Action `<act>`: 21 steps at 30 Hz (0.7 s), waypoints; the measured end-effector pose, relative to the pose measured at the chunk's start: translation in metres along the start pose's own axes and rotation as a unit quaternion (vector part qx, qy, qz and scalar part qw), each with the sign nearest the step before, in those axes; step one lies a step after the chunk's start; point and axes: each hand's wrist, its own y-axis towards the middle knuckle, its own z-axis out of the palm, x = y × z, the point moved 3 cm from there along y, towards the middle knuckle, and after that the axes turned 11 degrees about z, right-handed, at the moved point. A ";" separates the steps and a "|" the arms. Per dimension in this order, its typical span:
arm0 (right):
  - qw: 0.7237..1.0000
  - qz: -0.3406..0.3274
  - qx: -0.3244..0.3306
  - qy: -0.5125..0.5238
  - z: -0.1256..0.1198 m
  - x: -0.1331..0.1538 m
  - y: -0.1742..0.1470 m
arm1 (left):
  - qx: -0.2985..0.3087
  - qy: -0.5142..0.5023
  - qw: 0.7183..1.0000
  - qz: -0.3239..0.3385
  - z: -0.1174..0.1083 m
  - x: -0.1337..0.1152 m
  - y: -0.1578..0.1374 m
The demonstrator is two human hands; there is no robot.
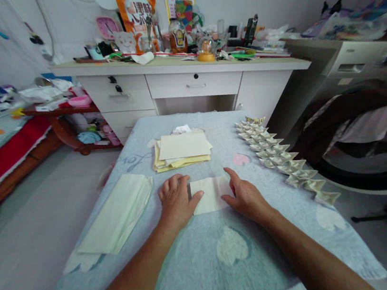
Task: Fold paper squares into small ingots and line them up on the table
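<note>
A small cream-white paper sheet (210,194) lies flat on the cloth-covered table between my two hands. My left hand (175,196) rests at its left edge, with the thumb out over the paper and the other fingers lying on the cloth. At the right edge is my right hand (247,199), its thumb on or just above the paper and its index finger stretched forward. Both hands are open. Just beyond them sits a stack of cream and yellow paper (183,145). Longer pale green sheets (117,215) lie to the left.
Several folded paper pieces (276,155) form a slanting row along the table's right side. The light blue cloth (196,269) has heart patterns. Behind stands a cluttered white desk (195,83), with a washing machine (355,64) at right and a bed (3,152) at left.
</note>
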 end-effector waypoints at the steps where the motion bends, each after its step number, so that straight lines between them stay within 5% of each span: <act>1: 1.000 0.000 0.000 0.001 0.001 0.000 0.000 | 0.001 0.000 1.000 -0.002 0.001 0.000 0.002; 10: 0.993 -0.076 -0.080 0.036 -0.002 -0.001 0.004 | 0.014 -0.045 0.999 -0.004 0.006 0.000 0.014; 21: 0.989 -0.121 -0.028 0.083 -0.001 0.005 0.008 | -0.009 -0.183 0.983 0.031 0.005 -0.001 0.016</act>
